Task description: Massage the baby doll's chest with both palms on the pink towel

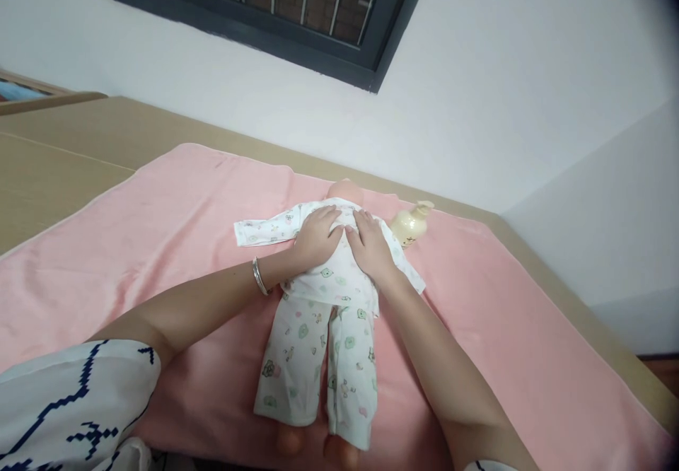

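Observation:
A baby doll (344, 189) lies on a pink blanket (196, 195), its head toward the wall and its feet toward me. It wears a white printed long-sleeved top (332, 280) and matching trousers (297, 358). My left hand (317, 236) rests flat on the left side of the doll's chest. On the right side of the chest lies my right hand (370, 245), fingers stretched out. The thumbs almost meet in the middle. A silver bangle (259, 276) circles my left wrist. My hands cover part of the top.
A cream pump bottle (411, 223) stands on the blanket just right of the doll's shoulder. The blanket covers a wooden table (79, 128) set against a white wall (467, 89). Above is a dark-framed window (366, 68) with bars.

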`<action>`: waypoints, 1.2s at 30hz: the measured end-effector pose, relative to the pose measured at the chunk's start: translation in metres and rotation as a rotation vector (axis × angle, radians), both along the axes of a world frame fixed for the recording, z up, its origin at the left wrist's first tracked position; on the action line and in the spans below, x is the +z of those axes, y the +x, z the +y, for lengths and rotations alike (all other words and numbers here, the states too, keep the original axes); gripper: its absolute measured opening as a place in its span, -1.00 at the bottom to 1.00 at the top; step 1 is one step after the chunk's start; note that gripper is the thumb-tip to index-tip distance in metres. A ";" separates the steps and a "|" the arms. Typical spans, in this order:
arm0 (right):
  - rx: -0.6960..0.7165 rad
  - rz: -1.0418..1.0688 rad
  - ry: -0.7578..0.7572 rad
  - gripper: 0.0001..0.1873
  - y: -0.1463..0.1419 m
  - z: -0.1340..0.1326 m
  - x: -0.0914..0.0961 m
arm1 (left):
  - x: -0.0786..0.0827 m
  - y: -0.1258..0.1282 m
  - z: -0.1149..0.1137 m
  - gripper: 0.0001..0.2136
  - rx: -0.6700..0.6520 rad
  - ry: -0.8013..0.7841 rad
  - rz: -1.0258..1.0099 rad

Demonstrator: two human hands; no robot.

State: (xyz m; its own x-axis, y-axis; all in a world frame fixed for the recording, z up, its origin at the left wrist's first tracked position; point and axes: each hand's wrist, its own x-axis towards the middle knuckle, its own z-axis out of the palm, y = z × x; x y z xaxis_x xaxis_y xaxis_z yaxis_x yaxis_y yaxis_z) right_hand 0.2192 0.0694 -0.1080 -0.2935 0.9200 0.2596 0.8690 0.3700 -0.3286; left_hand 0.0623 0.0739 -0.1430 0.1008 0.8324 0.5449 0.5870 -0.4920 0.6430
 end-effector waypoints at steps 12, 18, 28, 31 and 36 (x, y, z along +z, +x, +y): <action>-0.065 -0.068 -0.015 -0.42 -0.018 -0.017 0.011 | 0.012 -0.005 0.000 -0.48 0.079 -0.156 0.319; -0.055 -0.010 -0.042 -0.31 -0.006 0.003 0.000 | 0.014 0.006 -0.018 -0.55 0.024 -0.066 0.386; -0.041 -0.093 -0.074 -0.49 -0.019 -0.026 0.029 | 0.016 -0.018 0.023 -0.57 -0.061 -0.203 0.318; -0.057 -0.033 -0.135 -0.39 -0.005 -0.005 0.018 | 0.016 -0.006 0.003 -0.56 0.028 -0.129 0.404; -0.042 -0.040 -0.063 -0.30 0.002 0.010 0.001 | 0.025 -0.001 -0.012 -0.66 -0.039 -0.106 0.381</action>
State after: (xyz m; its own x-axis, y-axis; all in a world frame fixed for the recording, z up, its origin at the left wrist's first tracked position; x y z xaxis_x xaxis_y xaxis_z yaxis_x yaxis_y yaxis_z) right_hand 0.2211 0.0792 -0.1067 -0.2634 0.9459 0.1894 0.8961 0.3126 -0.3150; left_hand 0.0613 0.0615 -0.1176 0.3114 0.8735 0.3740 0.7755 -0.4611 0.4312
